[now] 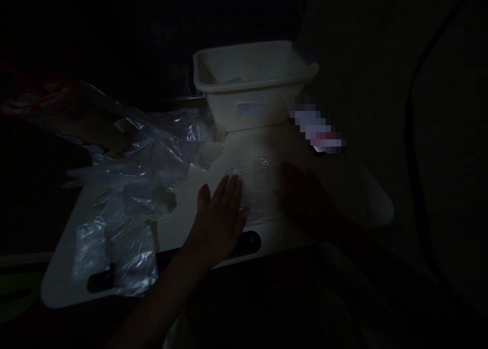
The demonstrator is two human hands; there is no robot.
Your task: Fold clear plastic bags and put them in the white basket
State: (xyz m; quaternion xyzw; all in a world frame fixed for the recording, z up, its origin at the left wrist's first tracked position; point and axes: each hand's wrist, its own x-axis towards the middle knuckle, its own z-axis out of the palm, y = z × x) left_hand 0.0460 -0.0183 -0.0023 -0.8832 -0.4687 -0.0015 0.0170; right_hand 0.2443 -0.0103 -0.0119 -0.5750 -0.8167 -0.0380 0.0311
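Note:
The scene is very dark. My left hand [219, 214] lies flat, fingers stretched out together, on a white lap table [343, 186], its fingertips on the edge of a clear plastic bag [257, 183] spread on the surface. My right hand [305, 196] rests flat on the right side of the same bag, in deep shadow, fingers extended. Neither hand grips anything.
A white plastic tub [251, 84] stands at the table's far edge. Several crumpled clear plastic bags [125, 211] cover the table's left side. A printed package [57, 110] lies beyond them at left. A small blurred item [318, 130] sits beside the tub.

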